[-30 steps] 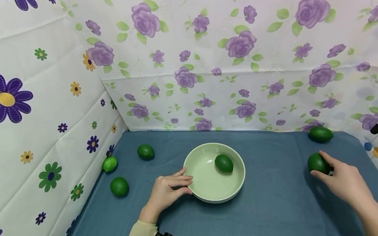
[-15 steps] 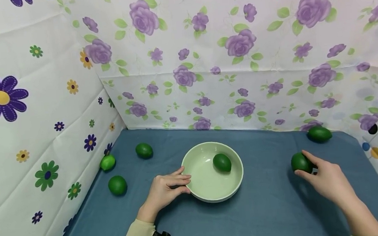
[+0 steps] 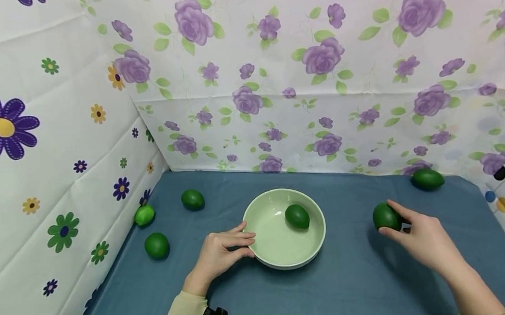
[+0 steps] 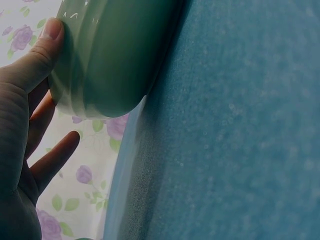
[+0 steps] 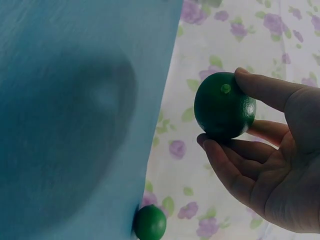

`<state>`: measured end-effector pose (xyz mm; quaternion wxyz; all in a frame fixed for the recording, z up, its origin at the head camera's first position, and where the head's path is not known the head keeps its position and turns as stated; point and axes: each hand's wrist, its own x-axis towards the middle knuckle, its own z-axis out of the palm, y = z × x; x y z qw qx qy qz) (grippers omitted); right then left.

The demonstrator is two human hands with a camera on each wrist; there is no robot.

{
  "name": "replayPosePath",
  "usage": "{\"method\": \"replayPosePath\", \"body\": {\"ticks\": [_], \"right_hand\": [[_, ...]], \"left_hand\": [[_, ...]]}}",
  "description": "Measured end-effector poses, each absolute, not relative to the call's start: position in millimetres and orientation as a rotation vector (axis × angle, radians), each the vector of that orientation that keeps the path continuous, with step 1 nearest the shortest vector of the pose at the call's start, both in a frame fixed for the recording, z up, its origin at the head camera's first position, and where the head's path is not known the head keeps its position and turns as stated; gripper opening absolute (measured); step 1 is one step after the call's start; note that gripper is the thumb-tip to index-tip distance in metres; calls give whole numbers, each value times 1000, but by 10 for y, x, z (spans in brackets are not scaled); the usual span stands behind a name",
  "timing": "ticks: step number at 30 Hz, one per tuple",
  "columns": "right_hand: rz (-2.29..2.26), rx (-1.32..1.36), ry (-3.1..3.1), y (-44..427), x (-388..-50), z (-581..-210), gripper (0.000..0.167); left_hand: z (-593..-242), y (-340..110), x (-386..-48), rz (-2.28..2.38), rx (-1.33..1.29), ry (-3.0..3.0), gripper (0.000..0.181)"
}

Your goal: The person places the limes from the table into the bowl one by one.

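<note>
A pale green bowl [image 3: 264, 245] stands on the table with one dark green lime [image 3: 297, 217] inside it. At its left side my left hand [image 3: 222, 254] grips the rim, thumb outside and fingertips over the edge. The left wrist view shows the thumb against the bowl's wall [image 4: 115, 55] and one finger apart from it. To the right of the bowl, my right hand [image 3: 423, 238] holds another lime [image 3: 386, 217] above the cloth between thumb and fingers. In the right wrist view this lime [image 5: 222, 107] has its stem end showing.
Three limes lie on the left: a brighter one [image 3: 144, 215] by the side wall, one nearer me [image 3: 157, 246], and one farther back [image 3: 192, 200]. Another lime [image 3: 428, 179] rests at the back right. Flowered sheets [image 3: 213, 116] rise behind and beside the blue cloth [image 3: 343, 289].
My right hand has carried its lime leftward, closer to the bowl. The left hand keeps its grip on the rim, and the bowl stays in place.
</note>
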<state>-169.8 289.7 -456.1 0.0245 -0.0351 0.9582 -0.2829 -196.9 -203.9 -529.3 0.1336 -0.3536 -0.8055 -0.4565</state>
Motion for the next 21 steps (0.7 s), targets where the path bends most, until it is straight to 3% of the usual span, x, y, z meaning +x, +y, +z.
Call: {"method": "replayPosePath", "body": {"ticks": [21], "right_hand": [[-1009,-291,2972,2436,-1614,-4394,83]], "left_hand": [[-5300,-2035,-1976,-1299,-1015,-2339,32]]}}
